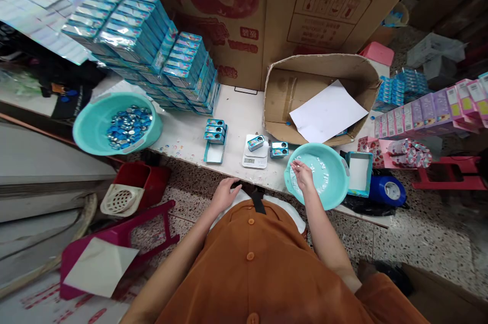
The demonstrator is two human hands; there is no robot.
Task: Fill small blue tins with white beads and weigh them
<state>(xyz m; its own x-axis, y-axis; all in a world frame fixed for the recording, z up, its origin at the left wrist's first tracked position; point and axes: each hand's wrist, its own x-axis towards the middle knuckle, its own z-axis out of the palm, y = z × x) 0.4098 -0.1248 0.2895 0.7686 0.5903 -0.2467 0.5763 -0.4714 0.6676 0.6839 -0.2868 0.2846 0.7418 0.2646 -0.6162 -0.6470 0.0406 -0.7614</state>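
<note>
My right hand [302, 175] is over the left part of a turquoise basin [345, 182], its fingers pinched together; what they hold, if anything, is too small to make out. Small white pieces [323, 182] lie scattered in that basin. My left hand [226, 195] rests at the table's front edge, holding nothing, thumb apart from the fingers. Between the hands stands a white digital scale [254, 163] with a small blue tin [255, 142] on it. Two similar tins [279, 149] sit right of the scale. To its left, several tins [215, 132] fill part of an open blue box [214, 154].
A second turquoise basin [89, 133] holds blue and silver caps at the left. Wrapped stacks of blue boxes [152, 44] rise behind it. A cut carton [278, 110] with white paper stands at the back. Blue tape [392, 191] lies right, a pink stool [118, 237] lower left.
</note>
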